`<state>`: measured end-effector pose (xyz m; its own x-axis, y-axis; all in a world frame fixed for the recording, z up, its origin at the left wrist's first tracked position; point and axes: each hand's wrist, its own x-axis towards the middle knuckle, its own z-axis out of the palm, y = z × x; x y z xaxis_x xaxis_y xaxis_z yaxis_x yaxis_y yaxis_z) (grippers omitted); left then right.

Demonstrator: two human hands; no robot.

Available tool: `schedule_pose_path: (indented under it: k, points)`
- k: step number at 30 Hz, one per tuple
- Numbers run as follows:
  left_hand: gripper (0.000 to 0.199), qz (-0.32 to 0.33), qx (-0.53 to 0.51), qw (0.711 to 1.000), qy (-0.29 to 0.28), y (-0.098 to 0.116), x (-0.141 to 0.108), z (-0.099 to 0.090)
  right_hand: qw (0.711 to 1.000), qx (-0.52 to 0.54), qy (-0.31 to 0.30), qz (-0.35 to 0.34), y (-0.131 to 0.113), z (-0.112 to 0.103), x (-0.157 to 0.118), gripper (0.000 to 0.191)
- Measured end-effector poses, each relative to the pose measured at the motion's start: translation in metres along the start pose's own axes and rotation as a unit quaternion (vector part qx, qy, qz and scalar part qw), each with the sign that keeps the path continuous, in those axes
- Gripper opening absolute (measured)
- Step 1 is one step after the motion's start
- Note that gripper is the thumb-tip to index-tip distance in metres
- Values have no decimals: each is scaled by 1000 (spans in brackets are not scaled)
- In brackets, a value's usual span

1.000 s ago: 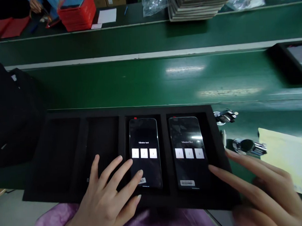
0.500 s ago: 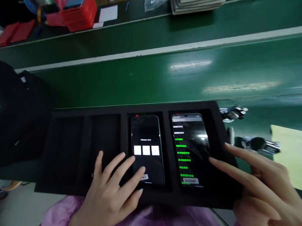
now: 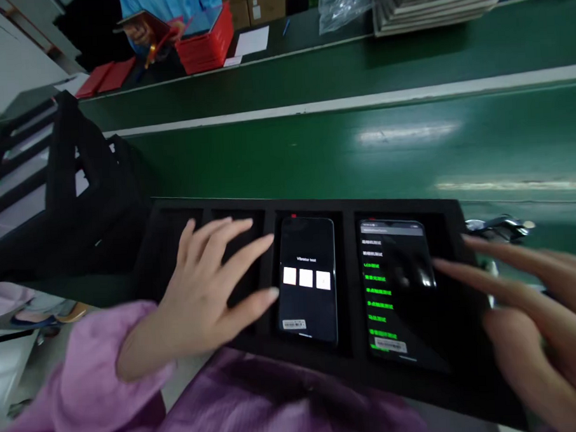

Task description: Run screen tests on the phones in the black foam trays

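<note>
Far left: black fabric bag (image 3: 88,180) beside the tray, on the green conveyor surface (image 3: 314,157). Beyond, across the belt, a co-worker's hand (image 3: 139,33) near red boxes (image 3: 204,48).

Near left: pink sleeve (image 3: 84,358) ending at the left hand (image 3: 201,302), open and spread, gripping nothing, above the empty slots of a black foam tray (image 3: 311,205). Fingertips just beside the left phone (image 3: 307,282); contact not clear.

Centre: left phone lying flat in its own slot, "Vibrator test" and three white squares on screen, barcode label near the lower end. Next slot right: right phone (image 3: 396,294), lit with lines of green text.

Right: right hand (image 3: 535,313) open, fingers extended and blurred, no grasp, tips just right of the right phone. Chrome fitting (image 3: 498,227) beyond the tray's right end.

Handling, judged: phones light, stiff, slippery and fragile at the glass; best taken by the long edges.
</note>
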<state>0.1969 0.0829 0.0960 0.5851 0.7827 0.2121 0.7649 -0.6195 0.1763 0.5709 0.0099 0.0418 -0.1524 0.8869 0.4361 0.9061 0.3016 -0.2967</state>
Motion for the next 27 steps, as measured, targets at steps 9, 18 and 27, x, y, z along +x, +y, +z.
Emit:
schedule_pose_path:
  k: [9, 18, 27]
  points:
    - [27, 108, -81, 989, -54, -24, 46, 26, 990, -19, -33, -136, 4, 18, 53, 52]
    - [32, 116, -75, 990, 12, -32, 45, 29, 994, -2, -7, -109, 2, 26, 44, 41]
    - [31, 130, -40, 991, -13, -29, 40, 35, 987, -33, -16, -157, 6, 30, 41, 36]
